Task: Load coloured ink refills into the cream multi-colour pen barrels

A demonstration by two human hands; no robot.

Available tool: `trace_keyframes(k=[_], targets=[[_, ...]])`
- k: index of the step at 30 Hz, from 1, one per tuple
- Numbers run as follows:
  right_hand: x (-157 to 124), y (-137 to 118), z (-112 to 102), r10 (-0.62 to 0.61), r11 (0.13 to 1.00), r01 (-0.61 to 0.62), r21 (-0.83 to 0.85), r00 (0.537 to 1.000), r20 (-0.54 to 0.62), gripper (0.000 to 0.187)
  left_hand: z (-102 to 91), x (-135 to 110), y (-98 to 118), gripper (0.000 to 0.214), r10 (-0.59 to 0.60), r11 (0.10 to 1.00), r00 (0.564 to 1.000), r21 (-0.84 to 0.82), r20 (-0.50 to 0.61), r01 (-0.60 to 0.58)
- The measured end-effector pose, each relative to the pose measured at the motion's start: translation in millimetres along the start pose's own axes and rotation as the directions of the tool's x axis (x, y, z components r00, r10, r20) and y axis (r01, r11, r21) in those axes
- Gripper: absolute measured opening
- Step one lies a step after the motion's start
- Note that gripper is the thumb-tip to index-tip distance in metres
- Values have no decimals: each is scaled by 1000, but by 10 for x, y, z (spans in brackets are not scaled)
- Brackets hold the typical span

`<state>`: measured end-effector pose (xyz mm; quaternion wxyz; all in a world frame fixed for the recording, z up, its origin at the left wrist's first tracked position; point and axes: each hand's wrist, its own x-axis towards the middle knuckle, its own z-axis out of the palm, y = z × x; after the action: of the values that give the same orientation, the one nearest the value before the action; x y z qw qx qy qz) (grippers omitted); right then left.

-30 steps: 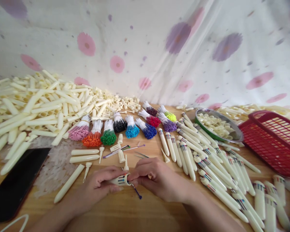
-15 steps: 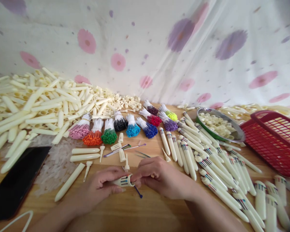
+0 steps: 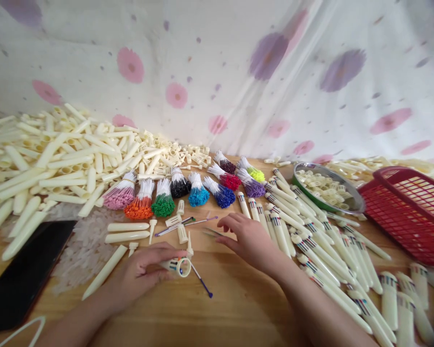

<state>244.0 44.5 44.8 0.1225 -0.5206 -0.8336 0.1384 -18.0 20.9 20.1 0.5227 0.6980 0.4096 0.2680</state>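
My left hand [image 3: 141, 272] is closed round a cream pen barrel [image 3: 176, 265] with coloured stripes, its open end facing right. A thin blue-tipped refill [image 3: 202, 282] sticks out from that open end onto the wooden table [image 3: 217, 313]. My right hand [image 3: 248, 238] hovers further back with fingers stretched out, reaching toward loose refills [image 3: 188, 221] lying on the table, and holds nothing I can see. Bundles of coloured refills [image 3: 173, 195] stand in a row beyond both hands.
A large heap of cream barrels [image 3: 58, 159] fills the left. Assembled striped pens [image 3: 311, 241] lie to the right, by a metal bowl of small parts [image 3: 325, 190] and a red basket [image 3: 408, 212]. A black phone [image 3: 21, 274] lies at the left. A flowered cloth hangs behind.
My right hand has let go of the barrel's open end and moved up and away toward the loose refills. My left hand keeps the barrel, now tilted slightly lower.
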Motion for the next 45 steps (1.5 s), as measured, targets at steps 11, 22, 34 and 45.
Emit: trace_keyframes(k=[11,22,34,45], targets=[[-167,-5,-73,-143,983,162,82,969,-199,7,66,15,16,23,-46,968,995,-241,88,66],[-361,-387,-289,-379,906,412,101,893,-242,13,80,19,80,47,-67,952,951,-264,303,151],[-358,-426,-255,-383,915,401,49,899,-210,19,94,24,106,48,-73,951,950,-265,305,158],[-353,-426,-206,-312,935,339,105,927,-209,20,103,-9,-10,25,-80,991,996,-110,29,83]])
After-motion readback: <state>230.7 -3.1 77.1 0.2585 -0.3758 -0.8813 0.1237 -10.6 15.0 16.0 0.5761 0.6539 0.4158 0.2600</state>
